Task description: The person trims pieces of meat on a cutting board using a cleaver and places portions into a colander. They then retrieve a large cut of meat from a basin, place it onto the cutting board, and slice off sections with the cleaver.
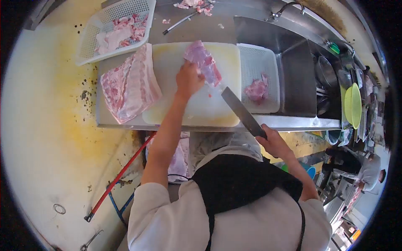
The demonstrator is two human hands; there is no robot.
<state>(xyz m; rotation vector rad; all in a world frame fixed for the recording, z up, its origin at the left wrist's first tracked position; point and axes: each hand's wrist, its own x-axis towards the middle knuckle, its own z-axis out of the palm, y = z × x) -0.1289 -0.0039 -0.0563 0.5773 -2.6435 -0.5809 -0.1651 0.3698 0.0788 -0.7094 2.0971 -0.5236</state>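
Observation:
My left hand (190,80) grips the near left side of a piece of raw meat (202,62) lying on the white cutting board (167,108). In my right hand (273,141) is the handle of a cleaver (243,111). Its broad blade slants up and left over the board's right edge, with the tip just below the meat and apart from it. A tiny red scrap lies on the board below the meat. To the left, a large slab of raw ribbed meat (132,83) overlaps the board's left side.
A white basket (90,44) of meat pieces stands at the upper left. Another white basket (268,62) with a meat piece sits right of the board, beside a steel sink (295,79). A sharpening rod (180,23) lies behind. Another person (370,171) is at far right.

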